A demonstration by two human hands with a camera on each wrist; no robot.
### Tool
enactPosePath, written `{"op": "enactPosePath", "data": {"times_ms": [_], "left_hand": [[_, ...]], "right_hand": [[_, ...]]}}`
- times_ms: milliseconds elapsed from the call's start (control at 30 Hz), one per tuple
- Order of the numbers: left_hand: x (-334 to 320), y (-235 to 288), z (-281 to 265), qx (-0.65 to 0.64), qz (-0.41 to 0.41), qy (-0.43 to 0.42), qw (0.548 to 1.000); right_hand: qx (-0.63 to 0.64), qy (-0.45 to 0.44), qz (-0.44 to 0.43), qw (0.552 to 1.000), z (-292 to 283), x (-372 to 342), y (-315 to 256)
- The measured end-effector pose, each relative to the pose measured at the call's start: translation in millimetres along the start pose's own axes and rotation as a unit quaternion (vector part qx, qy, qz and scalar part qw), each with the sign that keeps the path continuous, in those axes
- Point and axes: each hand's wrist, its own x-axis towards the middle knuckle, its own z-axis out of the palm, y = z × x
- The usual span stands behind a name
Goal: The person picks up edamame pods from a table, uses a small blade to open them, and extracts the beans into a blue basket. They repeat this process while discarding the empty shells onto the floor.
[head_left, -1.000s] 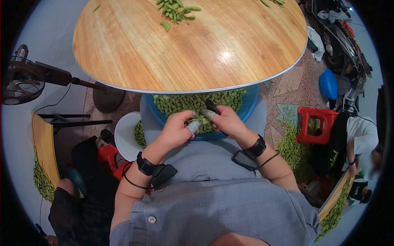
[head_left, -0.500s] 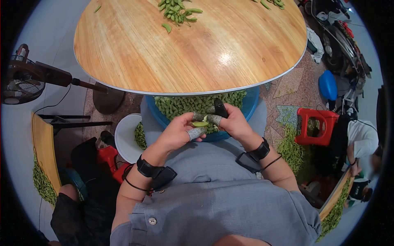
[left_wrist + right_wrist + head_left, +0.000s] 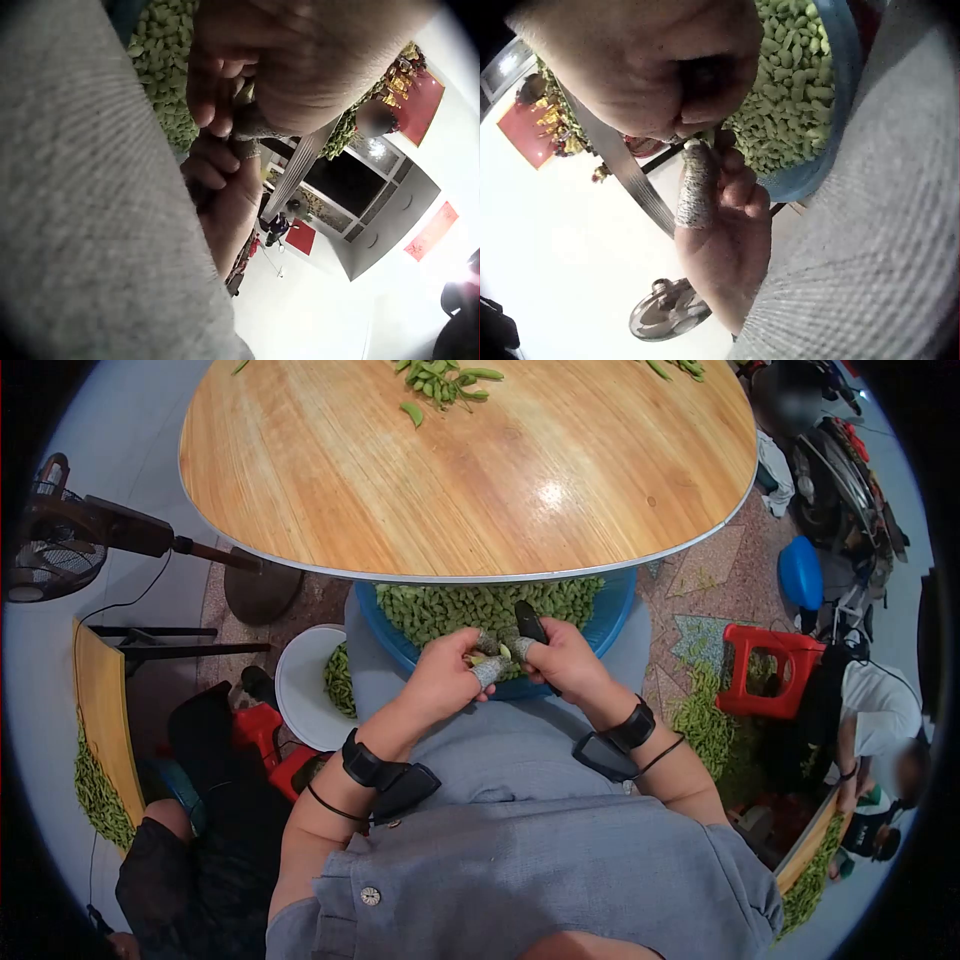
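Observation:
In the head view my left hand (image 3: pixel 447 672) pinches a green soybean pod (image 3: pixel 476 658) between thumb and fingers. Close against it, my right hand (image 3: pixel 573 663) grips a black-handled tool (image 3: pixel 529 622); its working end is hidden between the hands. A pale green bean (image 3: pixel 505 651) shows where the fingertips meet. Grey wraps (image 3: pixel 696 195) cover the tips of the thumbs and some fingers. Under both hands sits a blue basin (image 3: pixel 622 605) heaped with shelled green beans (image 3: pixel 791 105). From the right wrist camera, the left thumb points up to meet the right hand.
Ahead, the wooden table (image 3: pixel 330 480) bears a small pile of pods (image 3: pixel 440 380). A white bucket (image 3: pixel 300 685) with pods stands at the left, near a fan (image 3: pixel 55 550). At the right are a red stool (image 3: pixel 770 670), pods heaped on the floor (image 3: pixel 705 720) and another person (image 3: pixel 875 690).
A pod that lay plainly across the left fingers half a second ago is now mostly covered by them. The right hand has moved slightly, with the tool still in its grip.

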Motion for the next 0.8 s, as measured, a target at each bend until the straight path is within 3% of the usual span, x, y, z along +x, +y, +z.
{"op": "enactPosePath", "data": {"times_ms": [133, 200, 300, 333, 400, 567, 667, 733, 767, 800], "left_hand": [[9, -2, -1, -0.044, -0.055, 0.008, 0.997], [12, -1, -3, -0.161, -0.125, 0.022, 0.979], [10, -2, -2, -0.186, -0.142, 0.02, 0.972], [8, -3, -3, -0.186, -0.14, 0.02, 0.972], [7, -1, -7, -0.187, -0.144, -0.018, 0.972], [-17, -3, -49, -0.195, -0.08, 0.034, 0.977], [-44, -17, -92, -0.088, -0.011, 0.122, 0.989], [-66, -30, -120, -0.052, 0.001, 0.154, 0.987], [-78, -38, -131, 0.106, 0.003, 0.236, 0.966], [-87, -45, -139, 0.259, 0.005, 0.313, 0.914]], "right_hand": [[-0.04, 0.022, -0.006, 0.999, 3, 0, -1], [-0.01, 0.024, 0.021, 0.999, 3, 1, -1], [-0.023, 0.026, 0.02, 0.999, 5, 0, 3], [-0.024, 0.026, 0.018, 0.999, 7, -4, 1], [-0.17, 0.034, -0.092, 0.98, 9, -12, -11], [-0.284, 0.022, -0.147, 0.947, 7, -26, -57], [-0.201, -0.027, -0.26, 0.944, 10, -25, -90], [-0.255, 0.013, -0.28, 0.925, 12, -19, -133], [-0.28, 0.04, -0.291, 0.914, 10, -8, -150], [-0.302, 0.053, -0.324, 0.895, 4, 10, -164]]}}
